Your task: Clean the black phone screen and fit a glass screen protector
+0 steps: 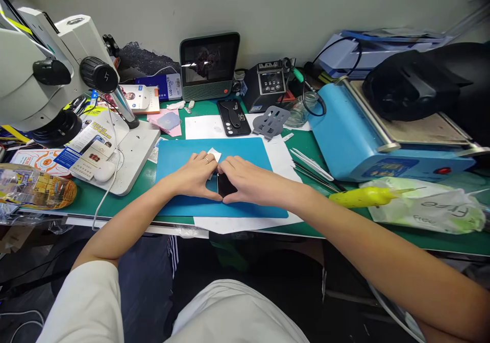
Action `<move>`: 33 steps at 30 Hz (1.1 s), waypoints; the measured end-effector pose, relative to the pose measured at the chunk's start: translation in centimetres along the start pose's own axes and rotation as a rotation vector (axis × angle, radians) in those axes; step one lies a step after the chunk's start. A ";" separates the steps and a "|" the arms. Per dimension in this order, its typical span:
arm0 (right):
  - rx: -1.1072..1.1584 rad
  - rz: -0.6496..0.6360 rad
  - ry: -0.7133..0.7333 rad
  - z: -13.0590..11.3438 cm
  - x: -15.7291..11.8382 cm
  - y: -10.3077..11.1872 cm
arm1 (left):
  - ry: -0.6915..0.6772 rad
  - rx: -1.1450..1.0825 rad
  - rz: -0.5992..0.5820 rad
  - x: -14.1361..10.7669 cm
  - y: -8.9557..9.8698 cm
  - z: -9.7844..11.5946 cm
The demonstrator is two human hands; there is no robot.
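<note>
A dark, flat phone [225, 186] with a pale edge lies on the blue mat [252, 207], mostly covered by my hands. My left hand [197, 174] is at its left side, thumb at the near end and fingers at the far end; a ring shows on one finger. From the right, my right hand [248, 179] curls over the phone, with its thumb by the near corner and fingertips at the far edge. The fingertips of both hands nearly meet. A small white piece of paper [215, 154] sticks out just beyond my left fingers.
On the left stands a microscope [49, 77] on a white base. At the back are a display [210, 59], a black phone [233, 117] and a soldering station [264, 85]. Tweezers [314, 164], a blue machine [344, 133] and a yellow bottle [360, 197] sit on the right.
</note>
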State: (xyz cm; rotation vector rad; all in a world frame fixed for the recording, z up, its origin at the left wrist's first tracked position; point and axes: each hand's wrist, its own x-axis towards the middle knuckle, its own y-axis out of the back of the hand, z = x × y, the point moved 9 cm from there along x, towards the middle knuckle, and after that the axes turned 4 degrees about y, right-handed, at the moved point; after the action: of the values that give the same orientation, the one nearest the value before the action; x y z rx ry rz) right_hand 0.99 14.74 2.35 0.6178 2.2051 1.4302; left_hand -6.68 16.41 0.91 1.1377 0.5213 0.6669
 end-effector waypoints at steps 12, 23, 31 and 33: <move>0.176 -0.102 -0.060 1.2 0.0 1.1 | -0.042 -0.031 0.005 -0.1 0.7 0.2; 0.332 -0.219 -0.011 3.4 0.5 3.8 | -0.039 -0.039 0.034 0.0 1.1 -0.4; 0.141 -0.035 -0.066 6.1 1.6 5.7 | 0.069 0.016 0.169 0.5 2.4 -1.6; 0.105 0.000 -0.086 6.9 1.8 5.5 | 0.133 0.032 0.222 0.4 2.7 -2.5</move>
State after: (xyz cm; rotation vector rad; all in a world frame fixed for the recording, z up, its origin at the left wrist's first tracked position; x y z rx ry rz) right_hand 4.27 22.76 4.62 0.7012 2.2229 1.2704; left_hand -8.69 19.06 2.60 1.1967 0.5242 0.9340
